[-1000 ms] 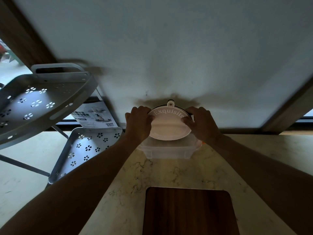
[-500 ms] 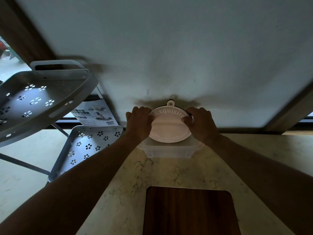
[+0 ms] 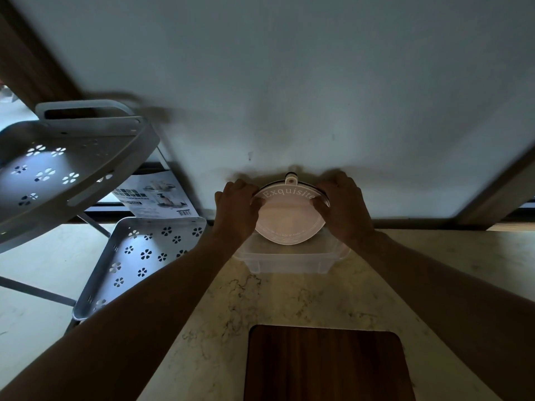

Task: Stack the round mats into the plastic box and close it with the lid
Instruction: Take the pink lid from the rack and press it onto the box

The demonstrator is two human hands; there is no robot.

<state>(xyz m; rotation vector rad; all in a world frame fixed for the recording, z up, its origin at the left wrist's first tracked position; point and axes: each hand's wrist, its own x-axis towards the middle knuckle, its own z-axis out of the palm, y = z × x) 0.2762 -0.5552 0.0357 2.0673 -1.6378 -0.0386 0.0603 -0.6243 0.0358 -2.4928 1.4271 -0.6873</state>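
Note:
A pale pink round mat (image 3: 290, 218) printed "Exquisite", with a small hanging tab at its far edge, is held tilted over a clear plastic box (image 3: 289, 261) on the marble counter by the wall. A dark edge behind it hints at another mat underneath. My left hand (image 3: 236, 211) grips the mat's left rim and my right hand (image 3: 346, 211) grips its right rim. The mat's near edge dips into the box opening. No lid is in sight.
A dark wooden board (image 3: 324, 363) lies on the counter (image 3: 220, 308) near me. At the left stands a white metal rack (image 3: 72, 163) with flower-shaped cutouts, a lower shelf (image 3: 142, 256), and a printed leaflet (image 3: 156, 198) behind it. The wall rises just behind the box.
The mat stays tilted over the box between both hands, with almost no movement. The view has shifted slightly.

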